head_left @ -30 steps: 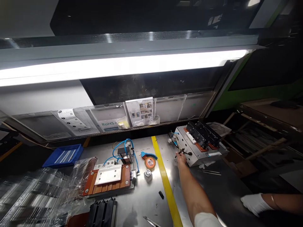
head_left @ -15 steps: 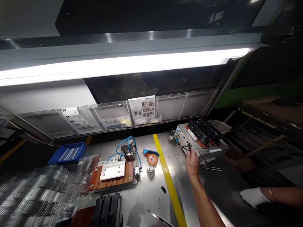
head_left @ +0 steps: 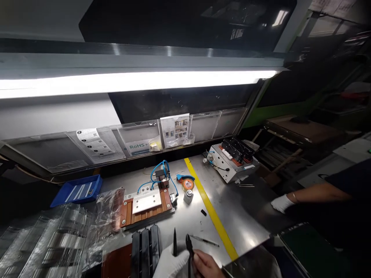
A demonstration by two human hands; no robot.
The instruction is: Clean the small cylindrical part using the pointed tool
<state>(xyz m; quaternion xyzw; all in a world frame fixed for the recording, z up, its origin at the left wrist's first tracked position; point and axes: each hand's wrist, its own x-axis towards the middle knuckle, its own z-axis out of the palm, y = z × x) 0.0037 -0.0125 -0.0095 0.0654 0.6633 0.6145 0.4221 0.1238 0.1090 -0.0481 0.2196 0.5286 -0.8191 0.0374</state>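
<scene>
Head view: nearest, the gloved left hand (head_left: 171, 264), fingers closed on a black pointed tool (head_left: 175, 241), tip up, long axis running away from the body. Bare right hand (head_left: 205, 264) just beside, pinching a dark slender piece (head_left: 189, 244) that rises between the hands, near parallel to the tool; it lies left of the right fingers, close by the left thumb, contact uncertain. Beyond, a slim pen-like tool (head_left: 204, 240) slants across the bench (head_left: 249, 220); farther, a small black piece (head_left: 203, 212), then a bottle (head_left: 188, 197).
</scene>
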